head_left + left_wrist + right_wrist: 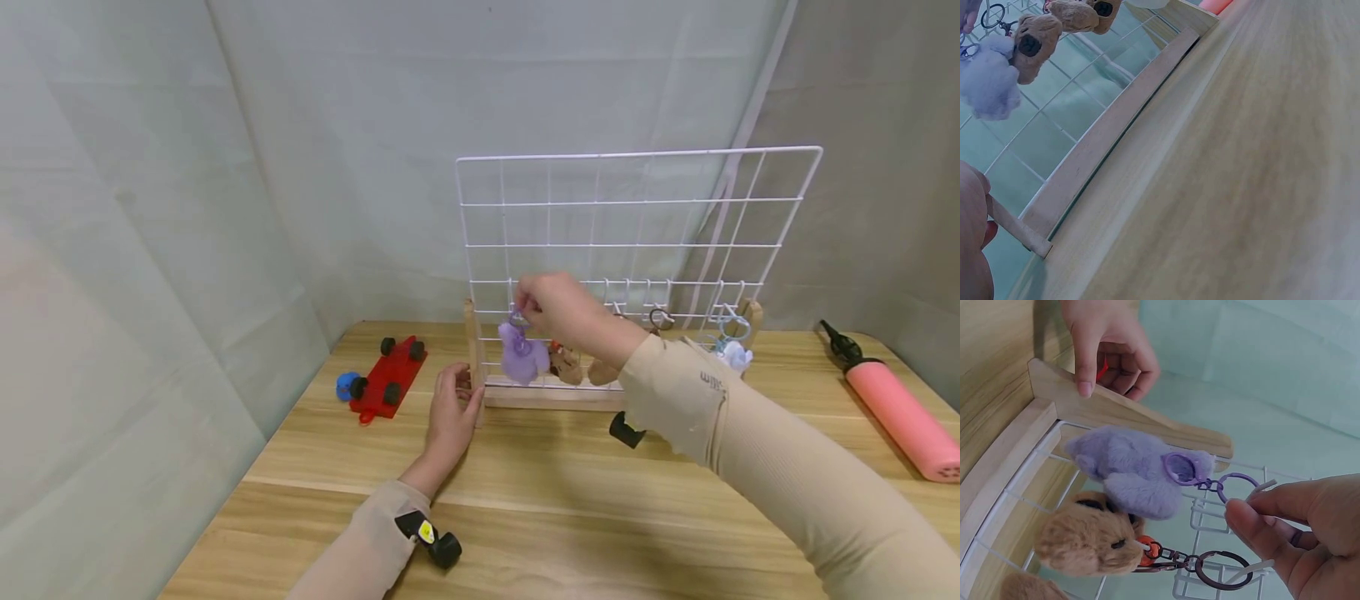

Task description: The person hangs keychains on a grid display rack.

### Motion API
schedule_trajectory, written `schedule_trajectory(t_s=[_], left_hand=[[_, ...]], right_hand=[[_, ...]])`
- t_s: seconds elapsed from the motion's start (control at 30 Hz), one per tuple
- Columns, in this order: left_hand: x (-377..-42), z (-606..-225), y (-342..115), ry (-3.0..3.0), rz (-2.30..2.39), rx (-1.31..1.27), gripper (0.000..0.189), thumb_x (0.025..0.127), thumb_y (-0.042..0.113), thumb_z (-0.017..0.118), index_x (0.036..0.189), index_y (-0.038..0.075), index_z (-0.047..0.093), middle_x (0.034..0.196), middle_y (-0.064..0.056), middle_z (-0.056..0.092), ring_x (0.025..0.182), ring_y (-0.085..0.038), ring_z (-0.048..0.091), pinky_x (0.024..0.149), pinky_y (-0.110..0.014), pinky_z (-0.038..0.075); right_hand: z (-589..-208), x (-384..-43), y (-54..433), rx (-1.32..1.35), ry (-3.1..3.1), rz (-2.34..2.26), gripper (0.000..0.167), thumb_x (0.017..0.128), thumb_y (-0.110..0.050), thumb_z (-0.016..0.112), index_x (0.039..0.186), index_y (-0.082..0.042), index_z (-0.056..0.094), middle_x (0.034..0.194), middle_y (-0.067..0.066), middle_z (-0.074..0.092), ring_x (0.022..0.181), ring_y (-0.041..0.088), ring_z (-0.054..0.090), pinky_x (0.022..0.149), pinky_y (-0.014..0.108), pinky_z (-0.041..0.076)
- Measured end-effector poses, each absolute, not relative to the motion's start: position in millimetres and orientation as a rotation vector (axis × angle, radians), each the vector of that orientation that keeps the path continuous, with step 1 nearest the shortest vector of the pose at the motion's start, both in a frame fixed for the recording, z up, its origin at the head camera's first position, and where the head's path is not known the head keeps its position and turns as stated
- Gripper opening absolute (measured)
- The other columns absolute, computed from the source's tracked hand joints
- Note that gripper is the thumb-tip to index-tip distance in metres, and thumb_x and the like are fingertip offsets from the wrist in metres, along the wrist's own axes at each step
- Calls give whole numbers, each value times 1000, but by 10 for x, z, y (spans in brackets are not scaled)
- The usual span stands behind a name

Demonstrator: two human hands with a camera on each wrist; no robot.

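Observation:
A purple plush keychain hangs at the left end of a white wire grid rack. My right hand pinches its purple ring between thumb and index finger, right at the tip of a white hook. My left hand grips the rack's left wooden side piece, thumb on one side and fingers round the other. Beside the purple plush, a brown plush keychain hangs by a dark ring on another hook. My right forearm hides part of the row in the head view.
Left of the rack lie a red toy car with black wheels and a small blue object. A white plush keychain with a blue ring hangs at the rack's right end. A pink hand pump lies at the table's right.

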State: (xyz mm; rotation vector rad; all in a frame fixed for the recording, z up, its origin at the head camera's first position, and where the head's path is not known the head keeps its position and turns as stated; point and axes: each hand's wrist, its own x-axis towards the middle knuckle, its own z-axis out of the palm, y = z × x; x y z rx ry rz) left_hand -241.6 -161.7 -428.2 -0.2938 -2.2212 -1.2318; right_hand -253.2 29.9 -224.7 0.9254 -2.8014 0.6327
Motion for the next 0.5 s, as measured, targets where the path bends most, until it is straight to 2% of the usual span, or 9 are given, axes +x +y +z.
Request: schedule_trajectory(t_s=[0.3, 0.5], left_hand=[[-2419, -4265, -1613, -2214, -1243, -298, 38, 86, -3, 65, 119, -5, 47, 107, -21, 54, 91, -27, 58, 75, -34, 57], [-2417, -4281, -1612, -2205, -1233, -305, 38, 86, -4, 65, 119, -6, 47, 106, -21, 54, 90, -27, 59, 75, -33, 57]], right_hand=[[-2238, -2540, 303, 929, -2827, 635, 14, 90, 1, 56, 100, -2, 65, 93, 10, 69, 79, 19, 62, 69, 26, 55], [-2236, -2542, 311, 912, -2852, 657, 16, 89, 0, 59, 104, -3, 65, 97, 11, 70, 88, 22, 65, 79, 30, 57]])
